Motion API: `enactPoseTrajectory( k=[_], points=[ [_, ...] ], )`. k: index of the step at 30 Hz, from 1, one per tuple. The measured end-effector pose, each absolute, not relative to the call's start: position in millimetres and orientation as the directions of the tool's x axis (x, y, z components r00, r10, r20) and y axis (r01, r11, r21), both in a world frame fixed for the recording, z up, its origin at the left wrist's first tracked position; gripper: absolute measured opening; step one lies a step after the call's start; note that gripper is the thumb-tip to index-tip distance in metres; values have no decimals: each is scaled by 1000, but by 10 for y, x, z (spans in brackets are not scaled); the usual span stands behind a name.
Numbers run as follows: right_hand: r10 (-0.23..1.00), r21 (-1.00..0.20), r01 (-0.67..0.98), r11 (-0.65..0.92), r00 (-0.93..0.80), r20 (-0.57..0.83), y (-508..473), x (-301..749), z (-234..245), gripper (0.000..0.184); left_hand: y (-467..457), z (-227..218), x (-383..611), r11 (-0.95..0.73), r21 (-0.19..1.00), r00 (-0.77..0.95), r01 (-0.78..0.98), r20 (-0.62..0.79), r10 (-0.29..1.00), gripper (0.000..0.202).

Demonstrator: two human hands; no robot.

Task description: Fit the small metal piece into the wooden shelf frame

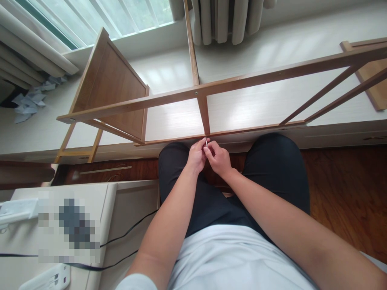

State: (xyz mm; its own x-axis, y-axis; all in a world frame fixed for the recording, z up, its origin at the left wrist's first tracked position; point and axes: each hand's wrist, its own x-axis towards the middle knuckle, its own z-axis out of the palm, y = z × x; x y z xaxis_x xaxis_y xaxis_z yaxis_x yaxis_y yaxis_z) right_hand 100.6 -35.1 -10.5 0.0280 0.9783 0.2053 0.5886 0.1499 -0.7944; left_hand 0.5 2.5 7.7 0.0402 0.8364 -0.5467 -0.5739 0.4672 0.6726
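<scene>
A wooden frame (169,96) of slats and uprights lies on the white ledge before me. At the base of its middle crosspiece (203,114), both my hands meet at the near rail (236,130). My right hand (220,159) is closed, thumb and forefinger pinching a thin silvery metal piece (207,143), whose exact kind is too small to tell. My left hand (198,155) is closed just beside it, fingertips against the rail near the joint. Whether the left fingers also grip the metal piece is hidden.
A wooden panel (111,80) stands upright at the frame's left end. Another wooden board (375,80) lies at the right. Crumpled paper (30,104) sits far left. A white cabinet (127,201) with a black cable (133,229) and white power bank (48,278) is at my left.
</scene>
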Motion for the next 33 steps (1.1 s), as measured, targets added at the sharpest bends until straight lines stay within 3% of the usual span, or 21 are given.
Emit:
enactPoseTrajectory(
  k=[33],
  points=[
    [980, -753, 644, 137, 22, 198, -323, 1027, -113, 32, 21, 64, 11, 459, 674, 27, -579, -546, 837, 18]
  ],
)
